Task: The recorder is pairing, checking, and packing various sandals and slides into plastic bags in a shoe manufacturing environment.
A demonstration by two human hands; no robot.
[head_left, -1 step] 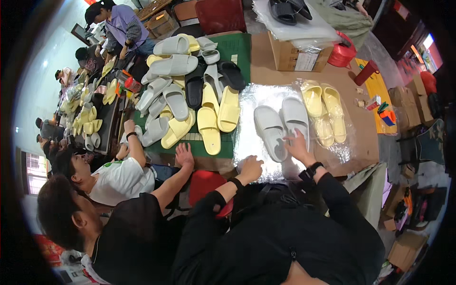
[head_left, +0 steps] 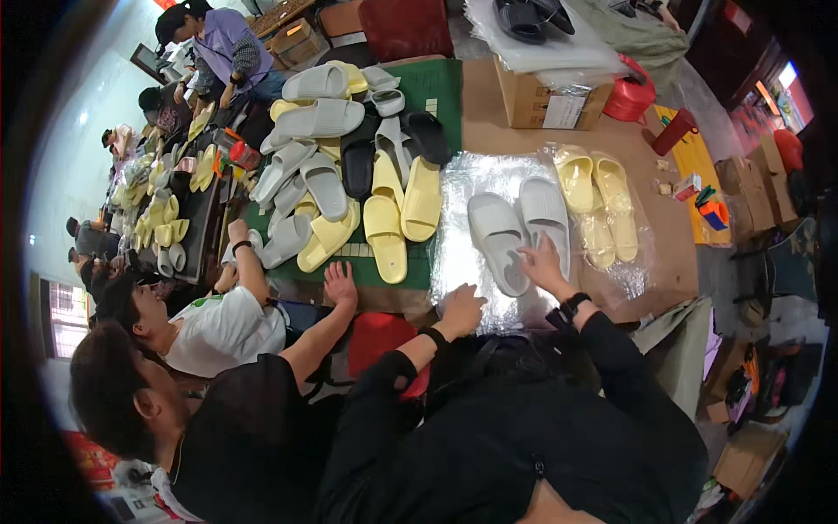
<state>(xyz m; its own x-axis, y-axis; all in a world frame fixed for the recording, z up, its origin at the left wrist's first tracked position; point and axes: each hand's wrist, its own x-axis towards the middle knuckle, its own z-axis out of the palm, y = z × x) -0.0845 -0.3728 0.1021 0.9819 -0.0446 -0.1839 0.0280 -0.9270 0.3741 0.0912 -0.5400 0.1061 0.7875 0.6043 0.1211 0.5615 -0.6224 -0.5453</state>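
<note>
Two grey slippers lie side by side, toes away from me, on a shiny clear plastic sheet (head_left: 453, 253). My right hand (head_left: 547, 266) has its fingers apart at the heel end of the right grey slipper (head_left: 543, 205), one finger reaching onto it. The left grey slipper (head_left: 499, 244) is just left of those fingers. Near the table's front edge, my left hand (head_left: 460, 311) rests on the sheet, fingers loosely bent and nothing visible in them. To the right, yellow slippers (head_left: 614, 201) lie in a clear plastic bag.
A heap of grey, yellow and black slippers (head_left: 327, 120) covers the green mat at left. A co-worker's hand (head_left: 340, 284) rests at the table edge beside my left arm. Farther back stands a cardboard box (head_left: 532, 100) topped with plastic bags, near red twine (head_left: 630, 94).
</note>
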